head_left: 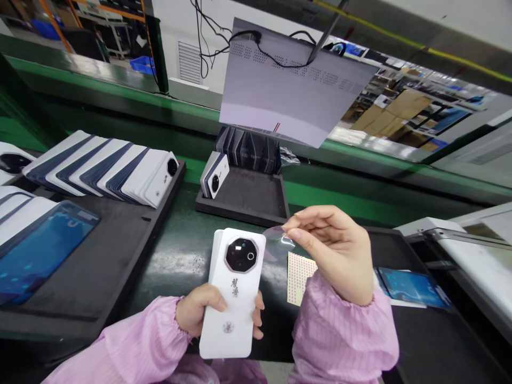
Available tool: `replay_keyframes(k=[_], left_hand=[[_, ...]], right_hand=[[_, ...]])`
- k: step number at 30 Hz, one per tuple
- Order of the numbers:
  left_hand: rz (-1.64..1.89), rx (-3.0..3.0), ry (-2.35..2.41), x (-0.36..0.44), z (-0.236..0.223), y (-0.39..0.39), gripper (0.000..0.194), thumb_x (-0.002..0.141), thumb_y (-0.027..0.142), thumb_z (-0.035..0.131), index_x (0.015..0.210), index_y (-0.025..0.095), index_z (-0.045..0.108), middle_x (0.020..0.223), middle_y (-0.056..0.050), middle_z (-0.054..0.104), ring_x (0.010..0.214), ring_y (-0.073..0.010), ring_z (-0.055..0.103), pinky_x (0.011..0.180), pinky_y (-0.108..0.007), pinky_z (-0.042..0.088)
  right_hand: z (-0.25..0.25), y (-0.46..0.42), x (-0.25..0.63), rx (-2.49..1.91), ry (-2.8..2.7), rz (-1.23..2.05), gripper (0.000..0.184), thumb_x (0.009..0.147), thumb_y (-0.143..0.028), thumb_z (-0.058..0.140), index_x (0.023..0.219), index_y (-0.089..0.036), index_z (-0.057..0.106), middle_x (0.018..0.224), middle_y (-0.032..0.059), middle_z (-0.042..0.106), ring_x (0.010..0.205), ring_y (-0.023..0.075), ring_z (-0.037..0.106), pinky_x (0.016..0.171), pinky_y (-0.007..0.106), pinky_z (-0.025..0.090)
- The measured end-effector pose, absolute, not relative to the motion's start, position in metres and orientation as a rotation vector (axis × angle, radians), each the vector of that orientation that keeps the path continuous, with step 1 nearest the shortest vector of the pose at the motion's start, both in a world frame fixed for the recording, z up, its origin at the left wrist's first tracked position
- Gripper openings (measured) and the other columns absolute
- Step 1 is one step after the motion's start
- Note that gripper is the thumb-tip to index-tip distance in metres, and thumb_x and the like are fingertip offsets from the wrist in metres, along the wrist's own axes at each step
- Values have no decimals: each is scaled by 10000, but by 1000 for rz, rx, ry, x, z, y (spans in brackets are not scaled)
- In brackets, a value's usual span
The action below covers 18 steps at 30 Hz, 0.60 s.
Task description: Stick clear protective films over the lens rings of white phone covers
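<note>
Head camera view shows a person's left hand wrapped round a smooth white phone-shaped panel with a black eight-sided camera patch, thumb on the front and fingertips round the far edge. It is held up over the dark green shiny table, in front of the black tray with raised sides. The right hand has its thumb and first finger pinched on a thin, clear, bendy film, just beside the panel's top corner.

The film looks very light, so it could curl, fold or slip if the pinch is loose. It could also pick up dust or a finger smudge. A second white panel sits crooked behind the front one, so the two might slide apart if the left hand eases its grip.

Most of that back panel is hidden, and so is much of the left hand. The film's edges are hard to see, so nobody can tell if it touches the panel. The pink striped right sleeve covers part of the yellow sheet with red marks.
</note>
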<state>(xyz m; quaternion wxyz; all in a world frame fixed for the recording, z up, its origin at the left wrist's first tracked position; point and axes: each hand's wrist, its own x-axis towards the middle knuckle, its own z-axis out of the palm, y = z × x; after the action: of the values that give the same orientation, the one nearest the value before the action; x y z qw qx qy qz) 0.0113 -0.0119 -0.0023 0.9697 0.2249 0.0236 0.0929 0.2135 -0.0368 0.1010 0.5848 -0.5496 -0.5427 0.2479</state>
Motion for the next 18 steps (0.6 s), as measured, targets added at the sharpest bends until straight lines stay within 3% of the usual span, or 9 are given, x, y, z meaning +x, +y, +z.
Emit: replay_keyframes(k=[18], left_hand=[[209,453,61,12,-2,-11,544,562,218,483,1074,68,586,934,-108,603,890,-271,557,873,-491,369]], right_hand=[[92,-23,188,-1301,-1507,773,158,775,-143,619,917,-195,570,756,4,684,710,132,658,674,275,549]])
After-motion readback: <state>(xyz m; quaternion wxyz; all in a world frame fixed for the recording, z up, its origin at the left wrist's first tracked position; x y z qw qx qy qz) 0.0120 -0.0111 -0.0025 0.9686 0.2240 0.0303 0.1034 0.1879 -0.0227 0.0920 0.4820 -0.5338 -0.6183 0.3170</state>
